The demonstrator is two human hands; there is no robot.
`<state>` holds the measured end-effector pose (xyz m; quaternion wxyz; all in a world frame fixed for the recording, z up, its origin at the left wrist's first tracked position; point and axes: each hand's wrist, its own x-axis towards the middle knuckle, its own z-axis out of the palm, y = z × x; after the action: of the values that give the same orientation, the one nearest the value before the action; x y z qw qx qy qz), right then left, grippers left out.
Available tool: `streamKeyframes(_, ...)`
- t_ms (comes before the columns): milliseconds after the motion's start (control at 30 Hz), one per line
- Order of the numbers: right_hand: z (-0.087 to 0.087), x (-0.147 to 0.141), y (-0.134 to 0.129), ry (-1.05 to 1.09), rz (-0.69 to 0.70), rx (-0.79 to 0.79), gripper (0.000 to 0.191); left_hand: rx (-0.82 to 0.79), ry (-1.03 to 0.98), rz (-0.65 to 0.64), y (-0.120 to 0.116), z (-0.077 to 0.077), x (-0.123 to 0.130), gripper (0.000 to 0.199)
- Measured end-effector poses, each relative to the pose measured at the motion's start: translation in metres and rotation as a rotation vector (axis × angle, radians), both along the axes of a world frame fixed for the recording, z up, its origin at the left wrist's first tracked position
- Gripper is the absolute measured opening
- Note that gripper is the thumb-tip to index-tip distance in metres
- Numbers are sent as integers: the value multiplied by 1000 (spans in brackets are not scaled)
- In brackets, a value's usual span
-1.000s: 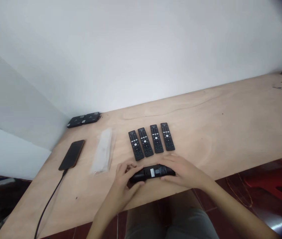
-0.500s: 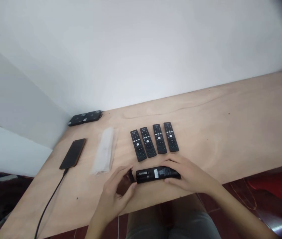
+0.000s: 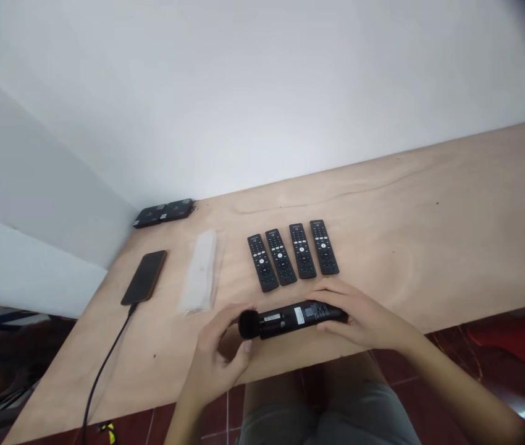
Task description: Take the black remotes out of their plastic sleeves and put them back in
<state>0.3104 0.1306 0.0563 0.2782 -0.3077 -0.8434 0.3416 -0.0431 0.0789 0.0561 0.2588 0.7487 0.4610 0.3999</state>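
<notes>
The right hand curves over one end of a black remote control, fingers wrapped on top; the left hand cups its rounded other end, just below a row of four remotes.
</notes>
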Motion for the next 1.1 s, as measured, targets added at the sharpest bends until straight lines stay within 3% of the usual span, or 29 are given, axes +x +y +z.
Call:
streamKeyframes(667,-7,-1,1,19,33,114,52,-55,122,-120,1,3,7,48)
streamKeyframes(1100,-3,-14,-1,-28,50,164,48,141,200,-92,9,-7,17,30)
